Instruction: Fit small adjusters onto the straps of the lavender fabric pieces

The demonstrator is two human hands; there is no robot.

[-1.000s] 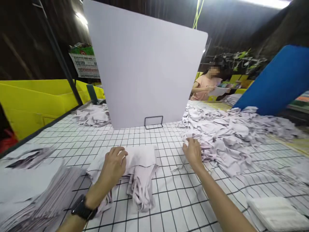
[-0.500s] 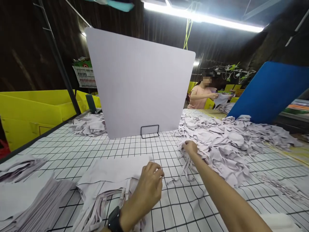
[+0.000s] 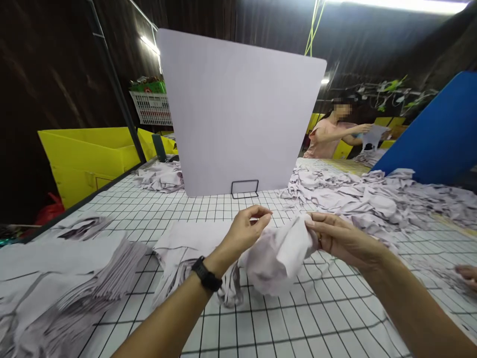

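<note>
A crumpled pale cloth piece [image 3: 283, 256] hangs above the table, slightly blurred. My right hand [image 3: 331, 236] pinches its upper right corner between thumb and fingers. On the cloth's left side, my left hand [image 3: 249, 226], with a dark watch on the wrist, is raised with thumb and forefinger a little apart and nothing seen between them. Under and behind my left forearm lies a small stack of pale cloth pieces [image 3: 197, 233] with straps trailing forward. Farther left sits a taller layered stack of similar cloth pieces [image 3: 74, 253].
A large white board [image 3: 242, 114] stands in a wire holder on the grid-patterned table [image 3: 223, 328]. Loose cloth [image 3: 354, 191] is heaped at right, before a blue board [image 3: 436, 134]. Another person [image 3: 328, 134] handles cloth behind. Someone's hand [image 3: 467, 276] shows at the right edge. Yellow bins [image 3: 89, 159] stand left.
My right hand has come away from the heap toward the middle, bringing one cloth piece. My left hand has risen beside that piece. The view has turned somewhat left and down.
</note>
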